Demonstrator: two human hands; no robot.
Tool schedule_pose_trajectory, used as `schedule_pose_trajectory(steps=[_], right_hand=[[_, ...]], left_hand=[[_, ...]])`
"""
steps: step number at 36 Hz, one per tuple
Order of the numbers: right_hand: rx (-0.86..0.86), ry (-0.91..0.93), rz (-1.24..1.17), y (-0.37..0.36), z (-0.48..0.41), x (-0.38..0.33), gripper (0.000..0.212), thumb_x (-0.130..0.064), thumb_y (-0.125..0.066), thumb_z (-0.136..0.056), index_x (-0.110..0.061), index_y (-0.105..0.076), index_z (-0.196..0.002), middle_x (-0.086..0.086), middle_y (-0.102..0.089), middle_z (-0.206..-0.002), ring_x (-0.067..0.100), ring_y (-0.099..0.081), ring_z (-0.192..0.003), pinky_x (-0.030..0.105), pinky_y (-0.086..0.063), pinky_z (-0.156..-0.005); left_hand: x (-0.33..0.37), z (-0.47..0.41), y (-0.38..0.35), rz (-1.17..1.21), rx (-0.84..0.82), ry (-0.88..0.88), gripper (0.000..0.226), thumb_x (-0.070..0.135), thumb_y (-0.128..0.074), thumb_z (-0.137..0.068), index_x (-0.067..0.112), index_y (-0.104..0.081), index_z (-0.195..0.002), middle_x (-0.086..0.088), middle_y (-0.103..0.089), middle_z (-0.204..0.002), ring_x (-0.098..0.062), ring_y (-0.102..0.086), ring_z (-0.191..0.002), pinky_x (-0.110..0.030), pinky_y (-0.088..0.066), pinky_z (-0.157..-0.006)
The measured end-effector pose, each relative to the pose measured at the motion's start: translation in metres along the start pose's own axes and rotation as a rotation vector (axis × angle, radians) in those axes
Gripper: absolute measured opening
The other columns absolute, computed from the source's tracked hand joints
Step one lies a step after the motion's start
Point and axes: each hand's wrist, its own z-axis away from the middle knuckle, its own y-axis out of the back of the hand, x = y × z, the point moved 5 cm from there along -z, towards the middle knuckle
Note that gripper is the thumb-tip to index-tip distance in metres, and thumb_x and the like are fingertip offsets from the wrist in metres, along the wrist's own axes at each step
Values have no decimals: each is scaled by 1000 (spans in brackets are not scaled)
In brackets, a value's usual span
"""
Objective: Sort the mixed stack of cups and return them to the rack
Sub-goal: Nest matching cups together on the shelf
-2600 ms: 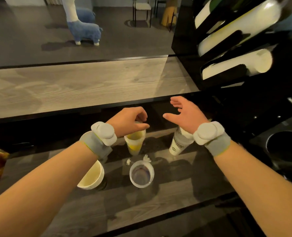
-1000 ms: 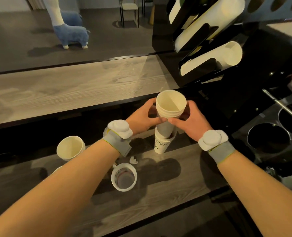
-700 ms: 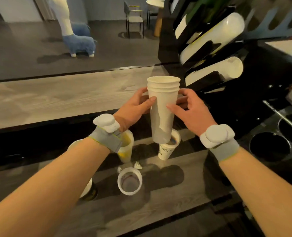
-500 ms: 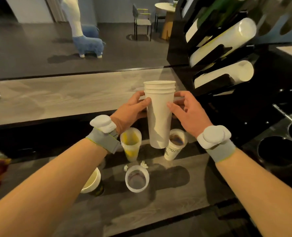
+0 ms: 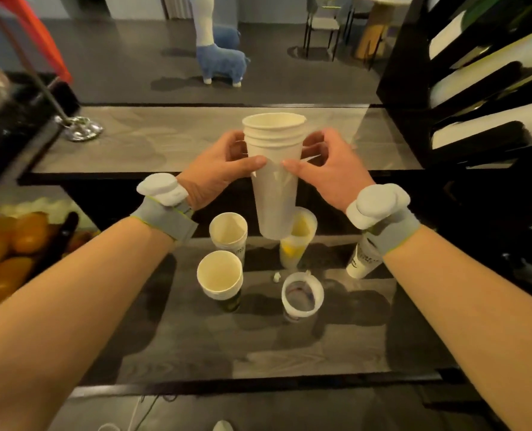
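A stack of nested white paper cups [image 5: 274, 181] is held upright in the air above the lower counter. My left hand [image 5: 218, 169] grips its left side and my right hand [image 5: 323, 169] grips its right side, thumbs meeting on the front. Below stand two white paper cups [image 5: 228, 233] [image 5: 220, 275], a clear cup with yellow residue [image 5: 298, 241], a small clear plastic cup [image 5: 302, 295] and a printed white cup [image 5: 362, 262] partly hidden by my right wrist. The black cup rack [image 5: 407, 98] with slanted rows of white cups [image 5: 488, 122] rises at the right.
A raised grey wooden counter [image 5: 171, 141] runs behind the cups, with a metal stand base [image 5: 78, 130] on its left. A bowl of oranges [image 5: 6, 244] sits at the left. Small white scraps [image 5: 277, 277] lie between the cups.
Both hands have lifted the white cup stack off the printed cup and now hold it higher. The view has swung left, so the rack sits further right and the oranges appear.
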Motion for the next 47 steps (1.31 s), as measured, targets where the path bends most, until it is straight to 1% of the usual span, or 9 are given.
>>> schedule_pose_trajectory(steps=[6,10,14,19,23,29,36,44,47], right_hand=[[-90,9,7,-48,-19,-15,60,-48,-75,-79,-25,-43,-124,-8,-58,-109,5,-59,-92,17,-46,-65],[-134,21,47,-82,-30,-16,67,-43,-78,-77,-22,-43,-129,-5,-59,-108,6,-58,-89,16,-44,-62],[-171,23,71,-111,-35,-9,70,-46,-79,-75,-23,-42,-130,-6,-58,-106,2,-56,-83,15,-44,-60],[-177,4,77,-130,-37,4,67,-45,-79,-76,-24,-42,-128,-5,-58,-105,2,-56,-83,15,-44,-61],[-175,-29,60,-138,-39,16,65,-40,-80,-76,-23,-42,-125,-4,-60,-106,6,-59,-91,18,-48,-67],[-193,-56,138,-151,-38,34,63,-35,-81,-75,-20,-45,-124,-2,-61,-108,12,-60,-92,29,-54,-76],[-322,-56,212,-171,-32,59,79,-39,-83,-69,-21,-40,-133,-9,-54,-109,9,-54,-97,24,-47,-76],[-414,-87,376,-197,-22,92,78,-49,-80,-71,-20,-44,-134,4,-57,-124,19,-58,-105,35,-53,-83],[-409,-100,391,-202,-19,101,77,-49,-77,-74,-22,-41,-136,6,-54,-127,20,-56,-105,29,-47,-75]], left_hand=[[-14,22,41,-97,41,25,74,44,-74,-80,20,-43,-142,0,-57,-139,-18,-54,-129,-47,-39,-113],[-27,32,62,-216,68,30,64,43,-72,-83,27,-47,-140,6,-59,-135,-12,-55,-124,-44,-42,-111],[-41,36,75,-386,76,8,75,56,-73,-76,29,-47,-141,12,-61,-130,-5,-57,-118,-33,-46,-103],[-59,35,88,-449,161,-9,70,53,-76,-77,34,-47,-138,27,-59,-120,12,-55,-109,-14,-43,-86],[-74,29,95,-479,172,3,76,54,-77,-73,33,-45,-139,24,-57,-123,9,-53,-112,-19,-46,-90],[-101,24,89,-533,122,34,75,37,-80,-78,25,-42,-142,7,-59,-131,-9,-57,-119,-40,-51,-100],[-126,28,75,-528,6,98,83,40,-78,-81,33,-31,-149,8,-53,-141,-12,-51,-129,-41,-46,-107],[-154,33,65,-653,-44,224,97,47,-77,-79,29,-21,-155,4,-40,-154,-17,-40,-139,-37,-38,-111],[-156,32,66,-677,-37,230,92,47,-77,-78,30,-28,-153,5,-42,-152,-17,-40,-140,-38,-38,-111]])
